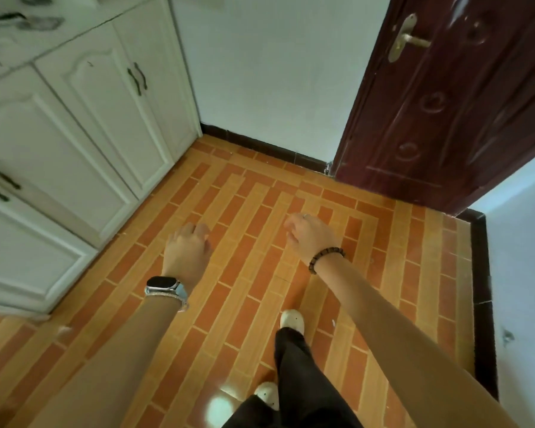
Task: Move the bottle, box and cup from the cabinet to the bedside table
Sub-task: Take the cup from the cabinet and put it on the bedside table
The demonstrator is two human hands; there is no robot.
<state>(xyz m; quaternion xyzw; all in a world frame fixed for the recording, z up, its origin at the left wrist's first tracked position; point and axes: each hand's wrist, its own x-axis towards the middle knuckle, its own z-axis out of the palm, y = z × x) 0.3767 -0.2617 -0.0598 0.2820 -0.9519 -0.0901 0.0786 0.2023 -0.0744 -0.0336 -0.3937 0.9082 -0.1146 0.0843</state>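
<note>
Both arms are reaching forward over the tiled floor [244, 211], palms facing down. The left hand [187, 248], with a watch [164, 285] on its wrist, is hanging with fingers loosely curled and holding nothing. The right hand [311, 234], with a bead bracelet [326, 257] on its wrist, is likewise loosely curled and holding nothing. The two hands are pointing away from the person toward the white wall [275, 72], well apart from each other. The white cabinet [74, 134] is standing along the left side, its long axis running from the near left toward the far corner, where its end is meeting the wall. Its panelled doors are facing the floor and sitting closed, with dark handles [138, 78] upright at the seam. The cabinet's top [28, 26] is showing at the upper left, blurred, with dark smudged shapes on it that I cannot identify, so I cannot tell where the bottle, box or cup is lying. A dark red door [445, 103] with a brass lever [408, 38] is standing at the right. A pale shoe [292, 319] is stepping forward below the right forearm.
</note>
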